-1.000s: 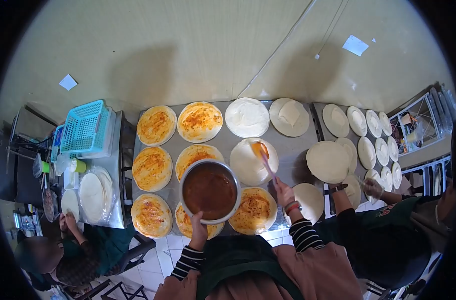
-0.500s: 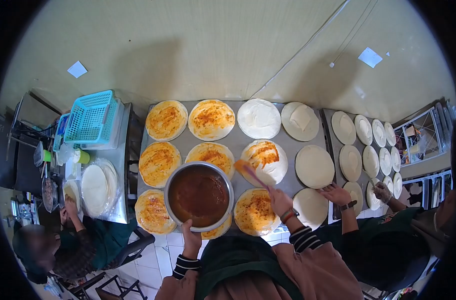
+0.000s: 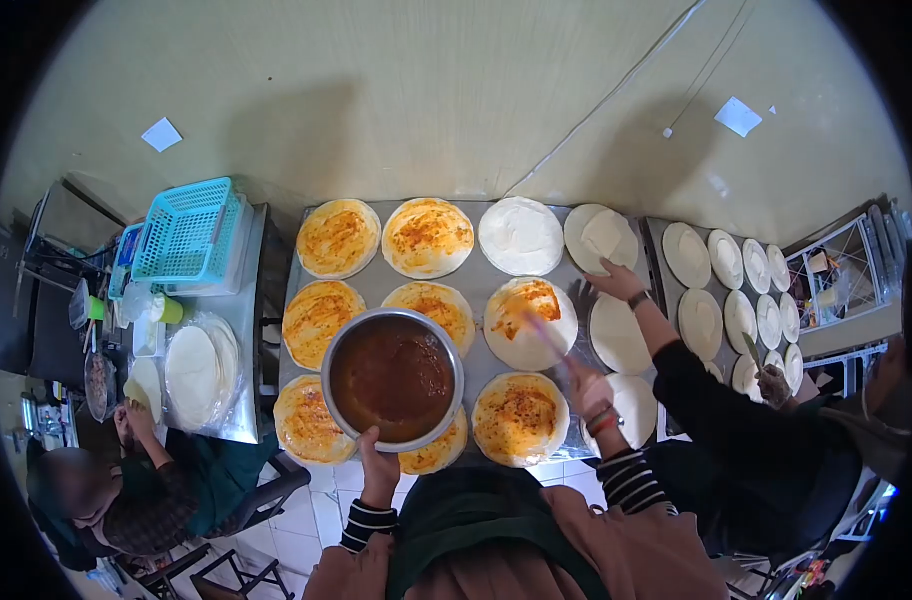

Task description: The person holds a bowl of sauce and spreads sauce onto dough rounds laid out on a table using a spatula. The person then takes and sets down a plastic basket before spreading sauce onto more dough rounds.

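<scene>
My left hand point(image 3: 379, 466) grips the near rim of a steel bowl point(image 3: 459, 385) of red-brown sauce point(image 3: 394, 380), held above the table. In my right hand point(image 3: 589, 392) is a brush point(image 3: 548, 335) with a pinkish handle, blurred by motion. The brush head is over a round dough sheet point(image 3: 529, 350) that bears white cream and a patch of orange sauce. Just nearer to me lies a sauced dough round point(image 3: 521, 420). Part of another sauced round point(image 3: 436, 455) shows from beneath the bowl.
A co-worker's hand point(image 3: 616, 280) reaches from the right to a dough round point(image 3: 601, 240). Their gloved hand point(image 3: 773, 383) holds a spatula-like tool point(image 3: 751, 348). At left, another person handles a sheet beside stacked rounds point(image 3: 194, 375) and a turquoise basket point(image 3: 184, 230).
My right hand has moved slightly right, and the brush now sweeps over the orange patch, which looks wider. The co-worker's bare hand has moved away from me to a far round.
</scene>
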`<state>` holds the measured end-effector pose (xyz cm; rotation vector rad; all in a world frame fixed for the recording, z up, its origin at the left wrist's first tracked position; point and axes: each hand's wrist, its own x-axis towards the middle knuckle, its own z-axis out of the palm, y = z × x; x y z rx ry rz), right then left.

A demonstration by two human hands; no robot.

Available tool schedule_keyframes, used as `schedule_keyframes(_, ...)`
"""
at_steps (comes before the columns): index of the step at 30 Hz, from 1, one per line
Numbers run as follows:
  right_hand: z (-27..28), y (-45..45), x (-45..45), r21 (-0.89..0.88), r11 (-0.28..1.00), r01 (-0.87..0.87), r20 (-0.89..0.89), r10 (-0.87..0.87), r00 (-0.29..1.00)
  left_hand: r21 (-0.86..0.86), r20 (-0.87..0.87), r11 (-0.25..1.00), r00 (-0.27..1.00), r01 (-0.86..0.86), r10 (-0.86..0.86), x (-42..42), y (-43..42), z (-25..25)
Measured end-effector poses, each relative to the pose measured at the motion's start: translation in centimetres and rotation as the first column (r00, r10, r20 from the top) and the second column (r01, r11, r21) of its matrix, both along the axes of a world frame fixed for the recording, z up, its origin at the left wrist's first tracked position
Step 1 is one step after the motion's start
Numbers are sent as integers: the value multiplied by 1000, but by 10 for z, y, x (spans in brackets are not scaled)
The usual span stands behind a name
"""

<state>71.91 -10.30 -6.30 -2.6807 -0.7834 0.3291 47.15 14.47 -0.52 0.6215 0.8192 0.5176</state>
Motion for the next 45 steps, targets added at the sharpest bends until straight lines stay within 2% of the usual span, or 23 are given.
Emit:
schedule_keyframes(1,-6,-8,9,88,994,62,43,-66,997,-4,9,1000,1000,-21,21,1,1,-1)
schedule_keyframes(5,-58,-55,-38,84,994,64,35,-67,997,20,31,998,998,-53,52,3,3,6)
schedule_keyframes(10,-30,-30,-73,48,997,55,-55,-53,997,18,10,1000,1000,-21,21,6,7,0)
schedule_keyframes(12,-50,-17,-43,250,965,79,124,-113,986,44,-2,999,1000,-16,16,4,8,-15)
schedule_keyframes(13,-52,-10,-30,249,965,86,125,-120,985,154,-19,988,1000,22,-20,-2,8,-34)
schedule_keyframes(15,-53,6,-18,94,992,84,85,-92,992,264,-42,962,997,71,-62,4,6,-23)
schedule_keyframes(17,-34,5,-38,31,997,75,61,-76,995,22,28,999,999,-42,42,15,6,3)
schedule_keyframes(19,-17,-14,-66,-90,994,69,-2,-70,998,30,45,999,998,-37,36,12,8,8)
schedule_keyframes(21,-10,-50,-79,0,994,109,15,-109,994,33,67,999,997,-36,34,12,10,7)
schedule_keyframes(22,-5,-59,-78,-2,994,107,16,-107,994,35,64,999,998,-30,28,11,12,7)
schedule_keyframes(24,12,-69,-80,-62,966,252,50,-249,967,36,58,999,998,-18,16,7,15,3)
schedule_keyframes(26,11,-51,-75,-22,965,262,73,-260,963,109,46,994,998,25,-30,8,16,-8)
schedule_keyframes(29,-22,-28,-64,74,987,146,46,-149,988,42,75,999,997,-11,8,21,8,6)
schedule_keyframes(31,-50,-31,-54,15,999,50,120,-52,991,53,66,999,998,0,-4,22,6,5)
schedule_keyframes(32,-58,-43,-42,4,998,65,64,-65,996,57,54,998,999,6,-9,21,6,3)
schedule_keyframes(34,-42,-59,-32,-120,935,333,24,-333,943,35,10,999,1000,3,-4,16,7,-1)
schedule_keyframes(35,-38,-59,-31,-122,934,335,23,-335,942,55,41,998,999,6,-9,16,7,-3)
schedule_keyframes(37,-31,-57,-32,26,950,310,116,-311,943,64,73,998,997,11,-16,17,4,-8)
schedule_keyframes(38,-45,-49,-33,15,981,195,147,-195,970,69,44,997,999,23,-26,18,3,-11)
schedule_keyframes(40,-38,-16,-33,-75,989,130,24,-128,991,73,17,997,1000,25,-26,21,-1,-11)
schedule_keyframes(41,-18,-2,-30,-75,984,159,-38,-162,986,36,35,999,999,14,-15,22,-3,-8)
schedule_keyframes(43,-41,-20,-8,-39,981,190,19,-190,982,7,52,1000,999,3,-3,22,-3,-8)
schedule_keyframes(45,-35,-37,5,13,938,348,75,-348,935,164,-55,986,998,33,-25,18,-4,-10)
